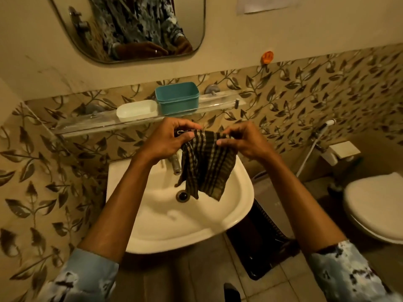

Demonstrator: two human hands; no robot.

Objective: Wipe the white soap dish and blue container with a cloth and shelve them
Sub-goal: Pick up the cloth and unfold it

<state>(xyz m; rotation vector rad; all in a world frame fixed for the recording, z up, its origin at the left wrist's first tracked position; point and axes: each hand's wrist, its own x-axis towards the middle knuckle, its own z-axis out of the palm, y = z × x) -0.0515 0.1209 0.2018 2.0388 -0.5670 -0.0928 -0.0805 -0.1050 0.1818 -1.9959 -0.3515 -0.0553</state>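
You hold a dark checked cloth (207, 164) up over the white sink (174, 214), both hands gripping its top edge. Your left hand (168, 138) pinches the left corner between thumb and fingers, and your right hand (242, 139) pinches the right corner the same way, so the cloth hangs down between them, its lower end dangling in front of the tap (175, 163) and above the drain (182, 196). The white soap dish (136, 110) sits on the clear glass shelf (87, 125) mounted on the leaf-patterned tiled wall behind the sink, and the blue container (177, 98) stands upright just to its right on the same shelf, the two touching or nearly so. Neither hand touches either of them. A mirror (130, 29) above the shelf reflects your patterned sleeves and hands, and a toilet (375, 203) stands at the right.
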